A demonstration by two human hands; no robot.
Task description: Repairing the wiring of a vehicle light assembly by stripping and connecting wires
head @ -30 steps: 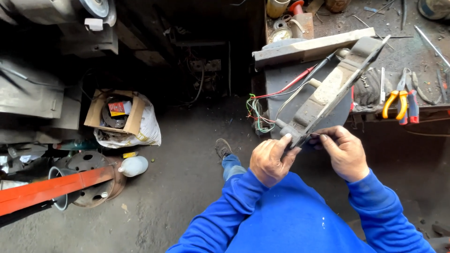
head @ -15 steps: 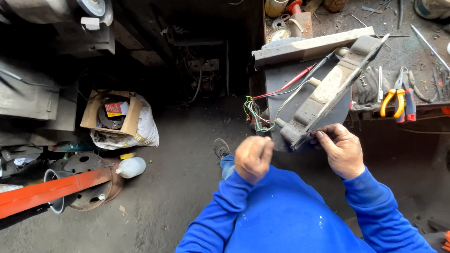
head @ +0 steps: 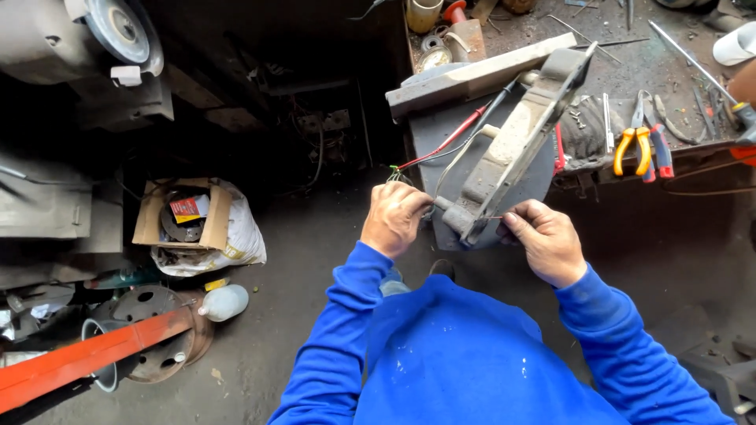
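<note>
- The left hand (head: 396, 218) is curling into a loose fist just beside the near end of the long grey metal housing (head: 516, 153), its fingers closing on the thin wires (head: 409, 179) that are coming out of that end; pinching them there is keeping them taut and clear of the casting.
- The right hand (head: 545, 240) is sitting on the other side of the housing's near end, thumb and forefinger pressing together, apparently on a fine wire strand (head: 490, 217); the strand is too thin to be sure.
- The housing is lying tilted, its far end propped up on the desk (head: 669, 67) and its near end hanging off the edge toward the person, which is bringing the wiring end within reach of both hands.
- A red lead (head: 449, 142) and a pale cable are running alongside the housing, on its left, down toward the wires.
- A flat grey bar (head: 472, 79) is lying across the desk beside the housing's far end.
- To the right of the housing, yellow-handled pliers (head: 632, 149) and red-handled pliers (head: 660, 153) are resting on the desk, close enough to grab.
- Well to the left of the housing, down on the floor (head: 315, 260), a cardboard box (head: 183, 214) is leaning on a white sack, with a white bottle (head: 223, 302) and an orange beam (head: 87, 358) nearer the person.
</note>
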